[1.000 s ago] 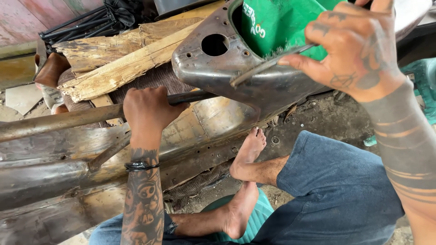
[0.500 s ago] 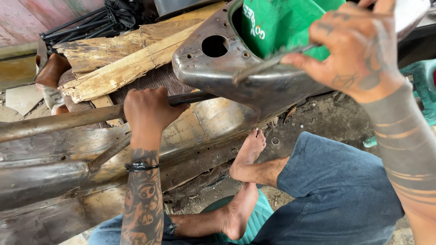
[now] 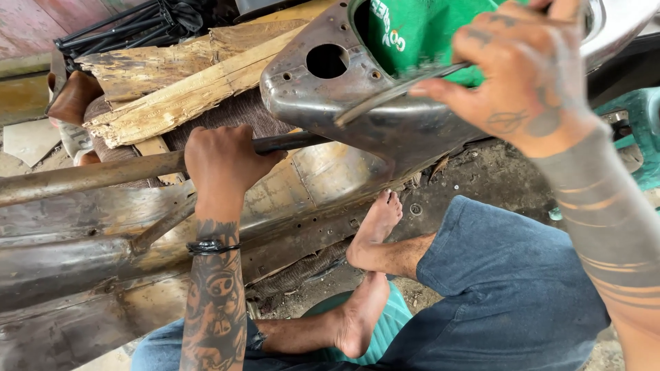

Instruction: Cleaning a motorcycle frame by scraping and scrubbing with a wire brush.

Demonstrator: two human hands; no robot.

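Big rusty sheet-metal panel [image 3: 82, 275] fills the lower left, cut off by the left and bottom edges; full shape can't be read.

Curved bare-metal shell [image 3: 385, 124] sits top centre, round hole near its left end. Its right end runs out of the top right corner behind the right hand. A green cloth [image 3: 419, 34] is tucked inside the opening, only partly visible.

Split wooden planks [image 3: 172, 89] lie behind, upper left, long axis running low-left to high-right. A black folded frame [image 3: 124, 27] sits at the top edge, details unclear.

Long metal bar [image 3: 89, 175]: long axis near horizontal, rising slightly to the right. Left end is cut off by the left edge; right end goes dark and disappears under the shell's lower rim.

Left hand [image 3: 223, 161] is wrapped in a closed fist around the bar, mid-length, knuckles up.

Right hand [image 3: 529, 75], blurred, fingers closed on a thin metal rod [image 3: 385, 96]. The rod lies across the shell's face, free tip pointing down-left, upper end hidden in the grip.

Bare feet [image 3: 368, 275] and blue shorts [image 3: 509, 295] are at the bottom right.
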